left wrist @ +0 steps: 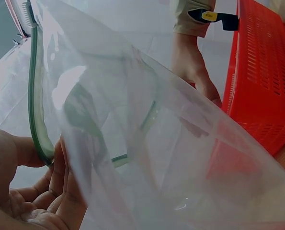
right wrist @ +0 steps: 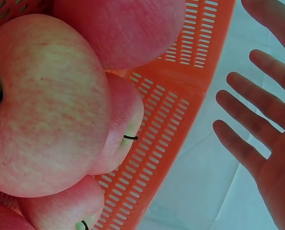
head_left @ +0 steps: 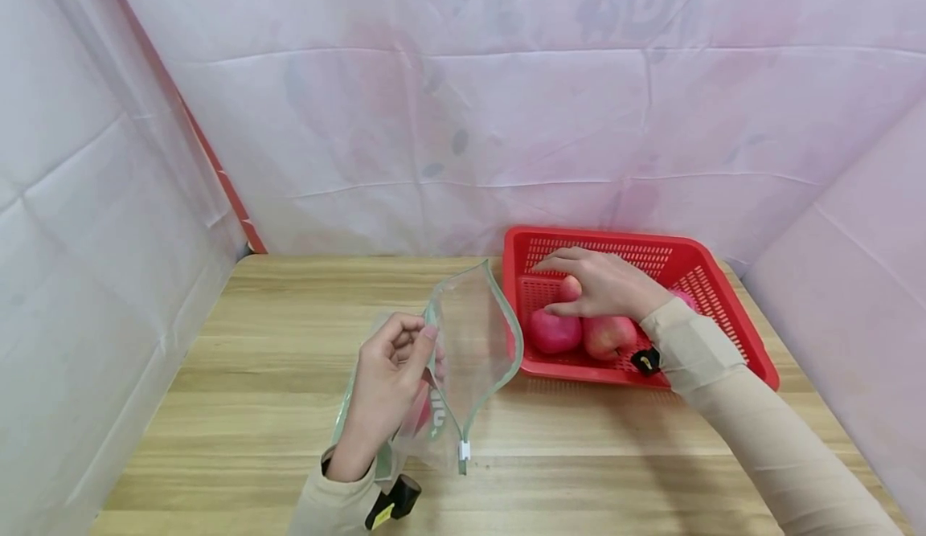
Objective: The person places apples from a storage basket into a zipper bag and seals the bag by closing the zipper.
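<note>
My left hand (head_left: 387, 383) pinches the green-trimmed rim of a clear zip bag (head_left: 473, 335) between thumb and fingers. The bag's mouth gapes toward the basket, and a white slider (head_left: 465, 450) sits at its near corner. Something reddish shows through the lower part, partly hidden by the hand. Over the red basket (head_left: 600, 237) hovers my right hand (head_left: 611, 285), its fingers spread and straight in the right wrist view. Below it lie a deep pink apple (head_left: 555, 333), a paler apple (head_left: 609, 338) and a smaller-looking one (head_left: 570, 288) behind them.
The wooden table (head_left: 282, 343) runs beneath the bag and basket. White printed sheeting (head_left: 347, 134) hangs behind and on both sides, close to the basket's back. Slotted basket walls (right wrist: 161, 124) rise around the apples.
</note>
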The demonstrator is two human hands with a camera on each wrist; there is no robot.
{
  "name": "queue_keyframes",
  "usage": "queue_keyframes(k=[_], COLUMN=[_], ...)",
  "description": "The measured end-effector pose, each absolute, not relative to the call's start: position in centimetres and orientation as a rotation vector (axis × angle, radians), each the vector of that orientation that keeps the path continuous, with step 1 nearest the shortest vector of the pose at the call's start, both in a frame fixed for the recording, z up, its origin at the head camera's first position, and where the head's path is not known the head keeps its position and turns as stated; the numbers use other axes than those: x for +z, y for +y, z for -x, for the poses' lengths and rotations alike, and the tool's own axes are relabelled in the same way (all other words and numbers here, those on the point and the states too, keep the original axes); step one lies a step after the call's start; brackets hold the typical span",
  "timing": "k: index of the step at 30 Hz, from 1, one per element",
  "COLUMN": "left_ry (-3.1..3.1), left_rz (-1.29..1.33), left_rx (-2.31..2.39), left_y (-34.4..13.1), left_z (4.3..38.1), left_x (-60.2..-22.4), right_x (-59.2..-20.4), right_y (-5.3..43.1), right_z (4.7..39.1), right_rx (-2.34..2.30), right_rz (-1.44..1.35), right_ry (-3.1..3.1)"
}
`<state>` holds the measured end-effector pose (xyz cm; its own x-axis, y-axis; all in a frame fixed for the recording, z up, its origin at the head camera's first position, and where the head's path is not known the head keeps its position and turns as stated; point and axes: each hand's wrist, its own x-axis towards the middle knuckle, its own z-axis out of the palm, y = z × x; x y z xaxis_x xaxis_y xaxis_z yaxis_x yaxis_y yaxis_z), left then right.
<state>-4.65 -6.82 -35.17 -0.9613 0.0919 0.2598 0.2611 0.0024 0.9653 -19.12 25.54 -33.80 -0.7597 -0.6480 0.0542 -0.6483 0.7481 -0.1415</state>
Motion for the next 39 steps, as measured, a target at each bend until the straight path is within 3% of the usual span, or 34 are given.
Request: queue_keyframes(k=[39], left_ry=[-2.107], left_rz=[0.409], left_rx=[-2.106], left_y=[-5.9], left_z=[4.7], left_x=[-35.1], right_x=[-35.2], right_y=[23.7], right_z=[19.4], right_rx=[-0.027], right_rz=[-1.292], right_ry=[-3.16])
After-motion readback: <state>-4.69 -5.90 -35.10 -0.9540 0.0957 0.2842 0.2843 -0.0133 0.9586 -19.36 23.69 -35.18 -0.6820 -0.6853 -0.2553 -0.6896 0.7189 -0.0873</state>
